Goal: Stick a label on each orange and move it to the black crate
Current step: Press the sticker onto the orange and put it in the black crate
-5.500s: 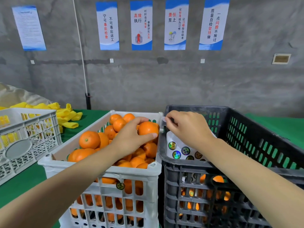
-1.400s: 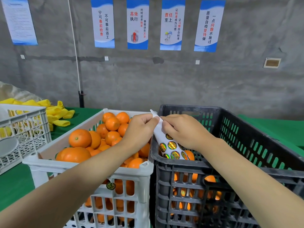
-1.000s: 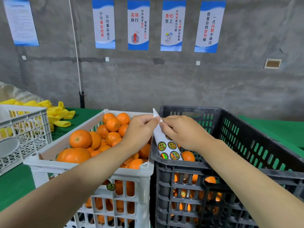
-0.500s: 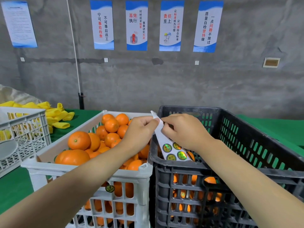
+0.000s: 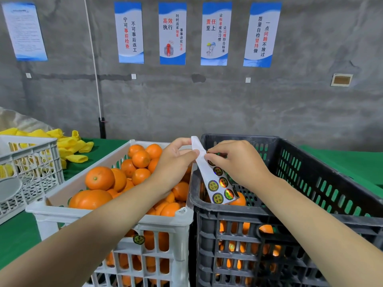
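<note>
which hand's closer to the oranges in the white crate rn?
Left. The left hand hangs right above the oranges in the white crate, pinching the top of the label sheet. The right hand is over the black crate, fingers on the sheet.

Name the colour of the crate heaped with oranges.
The crate is white; the head view shows it best.

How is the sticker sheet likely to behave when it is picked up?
Probably floppy: the sticker sheet, pinched at its top by the left hand, hangs curving down over the black crate. Likely very light: only fingertips hold it, the right hand pinching its edge.
</note>
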